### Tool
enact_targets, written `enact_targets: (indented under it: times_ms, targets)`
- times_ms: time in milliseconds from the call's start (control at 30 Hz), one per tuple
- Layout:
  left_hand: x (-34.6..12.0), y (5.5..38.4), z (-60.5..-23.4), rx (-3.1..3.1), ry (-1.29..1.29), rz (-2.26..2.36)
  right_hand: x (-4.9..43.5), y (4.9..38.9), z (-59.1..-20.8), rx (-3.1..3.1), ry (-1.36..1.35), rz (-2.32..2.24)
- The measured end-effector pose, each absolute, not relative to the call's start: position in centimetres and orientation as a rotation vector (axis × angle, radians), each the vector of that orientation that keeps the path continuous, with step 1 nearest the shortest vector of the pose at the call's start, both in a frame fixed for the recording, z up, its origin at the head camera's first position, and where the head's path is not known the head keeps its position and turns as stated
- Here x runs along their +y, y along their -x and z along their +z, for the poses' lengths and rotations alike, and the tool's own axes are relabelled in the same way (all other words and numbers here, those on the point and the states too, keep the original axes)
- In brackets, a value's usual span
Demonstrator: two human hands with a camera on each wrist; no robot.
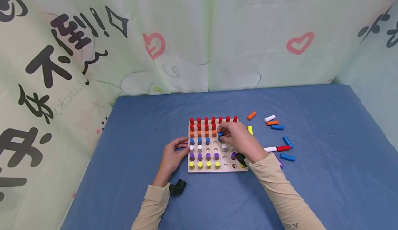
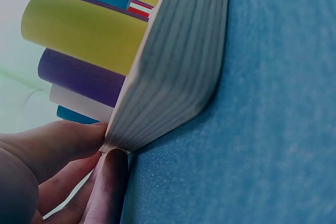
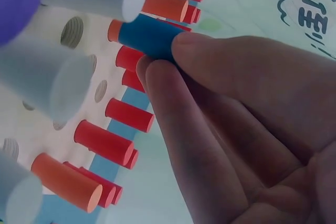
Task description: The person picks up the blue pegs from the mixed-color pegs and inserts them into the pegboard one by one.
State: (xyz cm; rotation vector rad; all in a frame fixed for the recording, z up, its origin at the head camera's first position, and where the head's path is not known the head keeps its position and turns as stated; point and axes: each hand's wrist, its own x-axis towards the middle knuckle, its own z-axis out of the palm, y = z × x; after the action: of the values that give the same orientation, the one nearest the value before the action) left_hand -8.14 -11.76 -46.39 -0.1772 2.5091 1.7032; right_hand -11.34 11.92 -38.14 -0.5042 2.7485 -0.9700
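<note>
A wooden pegboard (image 1: 203, 171) lies on the blue cloth, with rows of red, orange, blue, white, purple and yellow pegs standing in it. At its left edge my left hand (image 1: 173, 153) grips the board, and in the left wrist view the thumb (image 2: 68, 142) and a finger pinch that edge. Over the middle of the board my right hand (image 1: 240, 138) pinches a blue peg (image 3: 149, 35) between thumb and fingertips. That peg is upright in the head view, close over the blue row; its lower end is hidden in the right wrist view. Bare holes show near it.
Loose pegs lie right of the board: an orange peg (image 1: 252, 115), a white peg (image 1: 269, 118), a red peg (image 1: 283, 148), a blue peg (image 1: 287, 157) and several others. My right forearm partly covers some. A printed curtain (image 1: 230, 64) hangs behind the table (image 1: 149, 116).
</note>
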Motion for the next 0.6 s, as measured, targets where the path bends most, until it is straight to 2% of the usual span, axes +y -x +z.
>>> enact_targets:
  times_ms: [600]
  targets:
    - [-11.8, 8.1, -46.4, 2.499, 0.179, 1.708, 10.7, 11.3, -38.6, 2.749, 0.487, -0.932]
